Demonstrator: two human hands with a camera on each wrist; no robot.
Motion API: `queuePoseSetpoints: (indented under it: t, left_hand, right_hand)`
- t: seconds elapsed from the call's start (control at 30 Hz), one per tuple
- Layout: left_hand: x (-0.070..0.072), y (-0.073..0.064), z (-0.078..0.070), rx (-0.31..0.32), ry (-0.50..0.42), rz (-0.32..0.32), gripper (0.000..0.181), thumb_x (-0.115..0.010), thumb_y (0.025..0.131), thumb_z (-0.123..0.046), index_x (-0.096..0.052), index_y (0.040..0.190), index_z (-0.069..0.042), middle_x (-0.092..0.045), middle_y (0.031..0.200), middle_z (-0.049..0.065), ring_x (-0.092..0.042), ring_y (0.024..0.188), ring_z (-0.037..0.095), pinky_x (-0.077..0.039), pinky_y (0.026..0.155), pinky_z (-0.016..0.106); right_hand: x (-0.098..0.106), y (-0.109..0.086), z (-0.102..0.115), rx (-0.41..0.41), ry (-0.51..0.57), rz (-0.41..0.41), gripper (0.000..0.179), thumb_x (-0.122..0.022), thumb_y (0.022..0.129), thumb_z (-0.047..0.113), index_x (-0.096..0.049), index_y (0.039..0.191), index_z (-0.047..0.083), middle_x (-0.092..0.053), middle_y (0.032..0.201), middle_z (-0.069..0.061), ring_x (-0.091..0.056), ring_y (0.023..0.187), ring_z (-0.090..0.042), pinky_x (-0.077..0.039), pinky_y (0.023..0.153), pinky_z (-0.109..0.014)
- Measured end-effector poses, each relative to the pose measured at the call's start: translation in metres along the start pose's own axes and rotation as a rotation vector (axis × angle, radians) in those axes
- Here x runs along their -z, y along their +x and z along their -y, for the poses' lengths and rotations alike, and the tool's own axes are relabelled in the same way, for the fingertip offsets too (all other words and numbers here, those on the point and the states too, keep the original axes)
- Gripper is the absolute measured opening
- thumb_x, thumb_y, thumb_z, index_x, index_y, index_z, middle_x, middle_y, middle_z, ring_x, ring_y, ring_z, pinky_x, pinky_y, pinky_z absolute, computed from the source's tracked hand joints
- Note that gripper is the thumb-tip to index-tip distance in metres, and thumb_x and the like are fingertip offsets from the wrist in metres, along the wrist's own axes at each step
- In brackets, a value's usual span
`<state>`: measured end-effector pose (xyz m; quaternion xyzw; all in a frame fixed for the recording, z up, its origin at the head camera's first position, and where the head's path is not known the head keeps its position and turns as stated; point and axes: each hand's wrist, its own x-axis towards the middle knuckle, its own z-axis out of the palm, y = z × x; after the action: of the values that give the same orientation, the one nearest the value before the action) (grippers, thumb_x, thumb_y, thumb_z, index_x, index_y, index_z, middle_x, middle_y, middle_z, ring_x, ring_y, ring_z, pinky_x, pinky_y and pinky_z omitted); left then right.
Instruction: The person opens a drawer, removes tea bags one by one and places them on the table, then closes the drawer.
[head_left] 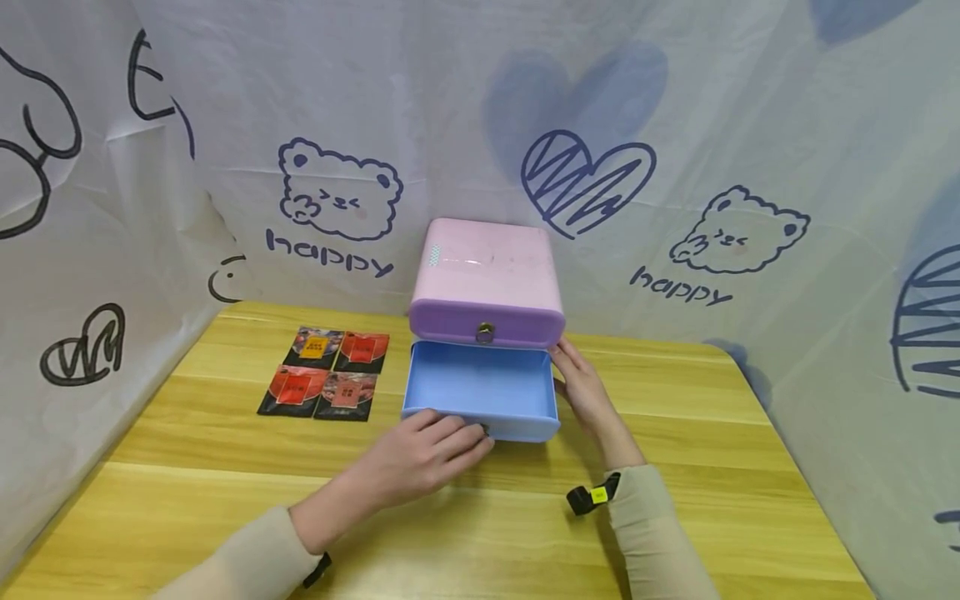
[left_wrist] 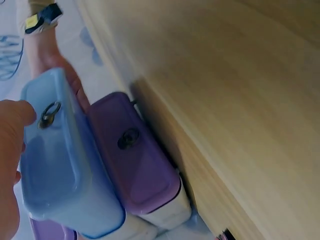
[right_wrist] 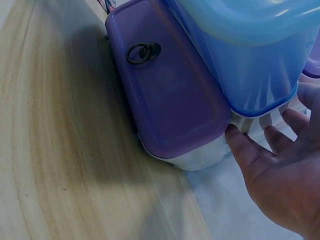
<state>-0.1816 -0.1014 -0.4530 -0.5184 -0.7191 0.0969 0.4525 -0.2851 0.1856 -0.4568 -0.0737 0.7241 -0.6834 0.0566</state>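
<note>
A small cabinet (head_left: 487, 258) with a pink top stands at the back of the table. Its blue drawer (head_left: 480, 379) is pulled out, and nothing lies inside. Purple drawer fronts show above it and below it, the lower purple drawer (left_wrist: 135, 155) being closed. My left hand (head_left: 423, 458) grips the blue drawer's front, fingers bent at its upper edge beside the metal ring pull (left_wrist: 49, 115). My right hand (head_left: 588, 396) rests against the cabinet's right side with its fingers extended, fingertips touching the side wall in the right wrist view.
Several dark and red sachets (head_left: 322, 373) lie in a block on the wooden table (head_left: 675, 517), left of the cabinet. A printed white curtain (head_left: 465, 108) hangs close behind the cabinet and along both sides.
</note>
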Motion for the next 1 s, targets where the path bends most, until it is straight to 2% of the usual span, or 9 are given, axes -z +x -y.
queuePoseSetpoints:
  t: [0.23, 0.47, 0.6, 0.77, 1.0]
  left_hand:
    - [-0.008, 0.007, -0.006, -0.002, 0.029, 0.03, 0.043, -0.033, 0.112, -0.019, -0.072, 0.129, -0.017, -0.071, 0.12, 0.0, -0.066, 0.1, 0.017, -0.054, 0.077, 0.028]
    - [-0.014, 0.008, -0.011, -0.007, 0.08, 0.09, 0.042, -0.038, 0.107, -0.01, -0.073, 0.129, -0.02, -0.07, 0.122, 0.0, -0.064, 0.096, 0.016, -0.049, 0.072, 0.026]
    - [-0.016, 0.008, -0.013, -0.003, 0.084, 0.107, 0.04, -0.039, 0.108, -0.012, -0.072, 0.13, -0.02, -0.069, 0.123, 0.0, -0.063, 0.096, 0.016, -0.049, 0.073, 0.025]
    - [-0.017, 0.009, -0.014, 0.0, 0.089, 0.111, 0.038, -0.04, 0.109, -0.016, -0.072, 0.13, -0.02, -0.069, 0.122, 0.0, -0.063, 0.097, 0.016, -0.049, 0.075, 0.026]
    - [-0.018, 0.008, -0.016, 0.005, 0.073, 0.11, 0.039, -0.039, 0.108, -0.011, -0.072, 0.127, -0.019, -0.069, 0.117, -0.001, -0.062, 0.097, 0.016, -0.05, 0.077, 0.026]
  right_hand:
    - [0.001, 0.0, 0.001, 0.002, -0.004, 0.001, 0.064, -0.049, 0.109, 0.045, -0.032, 0.165, 0.02, -0.026, 0.171, -0.005, -0.028, 0.156, -0.029, -0.031, 0.122, -0.057]
    - [0.0, -0.002, 0.002, 0.002, 0.019, -0.01, 0.063, -0.05, 0.109, 0.042, -0.034, 0.164, 0.017, -0.029, 0.17, -0.007, -0.029, 0.155, -0.03, -0.031, 0.122, -0.056]
    - [-0.001, -0.002, 0.002, 0.003, 0.017, -0.011, 0.062, -0.05, 0.109, 0.041, -0.033, 0.164, 0.017, -0.028, 0.17, -0.008, -0.029, 0.155, -0.031, -0.031, 0.122, -0.056]
    - [-0.001, -0.002, 0.003, -0.001, 0.008, -0.017, 0.061, -0.05, 0.109, 0.04, -0.034, 0.164, 0.018, -0.029, 0.169, -0.007, -0.03, 0.154, -0.03, -0.031, 0.122, -0.056]
    - [-0.001, -0.001, 0.003, 0.001, -0.004, -0.017, 0.062, -0.049, 0.11, 0.041, -0.033, 0.164, 0.017, -0.027, 0.17, -0.008, -0.029, 0.155, -0.031, -0.031, 0.122, -0.057]
